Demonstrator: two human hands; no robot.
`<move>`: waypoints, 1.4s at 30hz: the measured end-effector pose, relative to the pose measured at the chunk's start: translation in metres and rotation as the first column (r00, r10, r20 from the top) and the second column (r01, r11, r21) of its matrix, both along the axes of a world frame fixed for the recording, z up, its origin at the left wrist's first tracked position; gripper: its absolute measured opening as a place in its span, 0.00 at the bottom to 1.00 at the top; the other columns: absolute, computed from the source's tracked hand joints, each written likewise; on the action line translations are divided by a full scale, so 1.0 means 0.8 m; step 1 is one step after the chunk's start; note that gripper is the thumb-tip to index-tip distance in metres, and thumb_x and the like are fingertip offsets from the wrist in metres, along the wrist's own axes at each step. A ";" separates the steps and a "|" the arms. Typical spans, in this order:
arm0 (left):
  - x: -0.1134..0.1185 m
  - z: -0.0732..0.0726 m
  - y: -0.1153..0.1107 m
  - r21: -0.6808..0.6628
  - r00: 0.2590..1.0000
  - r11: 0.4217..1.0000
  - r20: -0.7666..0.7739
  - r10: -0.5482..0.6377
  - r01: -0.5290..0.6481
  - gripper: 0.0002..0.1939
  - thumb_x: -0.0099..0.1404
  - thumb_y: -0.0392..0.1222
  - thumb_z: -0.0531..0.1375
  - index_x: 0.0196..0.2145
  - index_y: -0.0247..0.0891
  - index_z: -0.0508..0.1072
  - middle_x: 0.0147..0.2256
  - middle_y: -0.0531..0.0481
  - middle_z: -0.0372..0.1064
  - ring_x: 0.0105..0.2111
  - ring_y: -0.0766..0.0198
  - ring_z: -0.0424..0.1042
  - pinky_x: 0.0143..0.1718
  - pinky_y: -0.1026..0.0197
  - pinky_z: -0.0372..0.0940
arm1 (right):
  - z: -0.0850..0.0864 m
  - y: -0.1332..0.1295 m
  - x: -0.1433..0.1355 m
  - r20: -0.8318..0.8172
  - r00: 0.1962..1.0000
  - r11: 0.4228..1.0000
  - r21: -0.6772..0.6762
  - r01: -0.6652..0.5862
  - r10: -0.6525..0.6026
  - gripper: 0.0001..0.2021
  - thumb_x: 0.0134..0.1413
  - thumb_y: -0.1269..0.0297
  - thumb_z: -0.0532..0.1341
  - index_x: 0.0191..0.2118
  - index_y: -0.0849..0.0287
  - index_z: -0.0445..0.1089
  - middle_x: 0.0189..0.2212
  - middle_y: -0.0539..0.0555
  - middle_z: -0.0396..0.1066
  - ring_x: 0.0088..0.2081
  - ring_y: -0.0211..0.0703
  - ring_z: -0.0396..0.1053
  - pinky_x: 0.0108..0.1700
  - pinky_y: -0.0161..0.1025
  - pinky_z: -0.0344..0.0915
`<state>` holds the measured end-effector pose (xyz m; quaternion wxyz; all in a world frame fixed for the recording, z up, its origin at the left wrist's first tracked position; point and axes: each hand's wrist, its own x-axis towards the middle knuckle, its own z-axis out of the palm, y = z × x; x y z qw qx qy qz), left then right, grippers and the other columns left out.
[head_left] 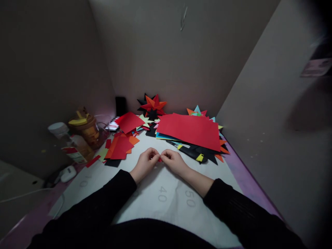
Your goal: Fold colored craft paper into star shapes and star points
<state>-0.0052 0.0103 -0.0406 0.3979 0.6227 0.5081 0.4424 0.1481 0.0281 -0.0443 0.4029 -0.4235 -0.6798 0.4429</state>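
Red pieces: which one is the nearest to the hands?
The small, mostly hidden red piece pinched between the left hand and the right hand; others, like the large red sheet, lie away from both.

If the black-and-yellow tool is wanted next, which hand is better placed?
Probably the right hand: the black-and-yellow tool lies just beyond it, on that side. The left hand is farther away. Both hands' fingers meet at a small red piece, so neither looks free.

Your left hand (145,164) and right hand (175,162) pinch red paper (160,159) over the worktop (241,171). Stars (154,103) stand along its far edge, a bottle (77,148) and cup (86,129) by its left edge.
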 end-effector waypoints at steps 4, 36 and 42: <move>-0.006 0.006 0.004 0.004 0.999 1.000 0.029 0.031 -0.031 0.06 0.56 0.40 0.58 0.31 0.35 0.68 0.25 0.53 0.67 0.25 0.67 0.66 0.27 0.66 0.59 | -0.002 0.004 0.001 -0.120 0.992 0.981 -0.186 -0.057 0.035 0.08 0.47 0.62 0.57 0.24 0.60 0.66 0.17 0.46 0.63 0.20 0.33 0.58 0.22 0.32 0.53; -0.014 0.015 0.005 -0.175 0.943 0.984 0.329 0.042 0.017 0.26 0.47 0.31 0.61 0.42 0.41 0.54 0.43 0.46 0.64 0.24 0.71 0.70 0.25 0.65 0.64 | -0.006 0.011 0.001 -0.037 0.999 0.991 -0.130 -0.015 0.010 0.09 0.48 0.61 0.57 0.23 0.59 0.62 0.18 0.44 0.56 0.21 0.33 0.52 0.24 0.32 0.50; -0.019 0.011 0.009 -0.174 0.916 0.985 0.396 0.065 0.006 0.25 0.51 0.34 0.63 0.44 0.41 0.56 0.41 0.46 0.67 0.30 0.67 0.72 0.32 0.62 0.66 | -0.018 0.016 0.004 0.007 1.000 0.994 -0.102 0.026 -0.025 0.09 0.50 0.61 0.55 0.24 0.58 0.62 0.19 0.45 0.57 0.22 0.34 0.53 0.25 0.32 0.50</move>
